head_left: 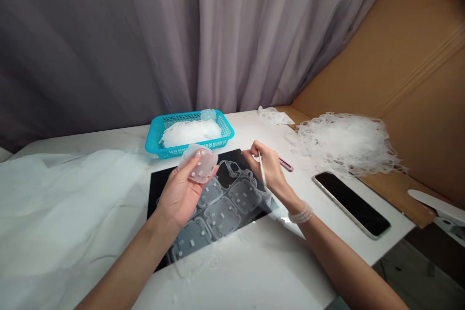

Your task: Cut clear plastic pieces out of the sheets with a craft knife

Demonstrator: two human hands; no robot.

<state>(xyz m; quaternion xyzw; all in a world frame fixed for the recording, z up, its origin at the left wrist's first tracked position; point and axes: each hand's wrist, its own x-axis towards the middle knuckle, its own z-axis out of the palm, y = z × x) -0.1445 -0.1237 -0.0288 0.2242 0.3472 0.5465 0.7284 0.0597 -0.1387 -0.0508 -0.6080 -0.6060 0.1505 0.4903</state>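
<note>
My left hand (180, 192) is closed on a small stack of translucent silicone pads (199, 164) with white dots, held above a black mat (160, 186). A clear sheet of joined pads (221, 213) lies on that mat. My right hand (267, 169) pinches a thin white stick tool (262, 170) and rests on the sheet's upper right part. A bead bracelet (301, 214) circles my right wrist.
A blue basket (156, 138) with white pads stands behind the mat. A heap of white trimmed scrap (345, 143) lies at the right, a phone (350, 203) in front of it. A pink tool (286, 164) lies beside my right hand. White cloth (61, 208) covers the left.
</note>
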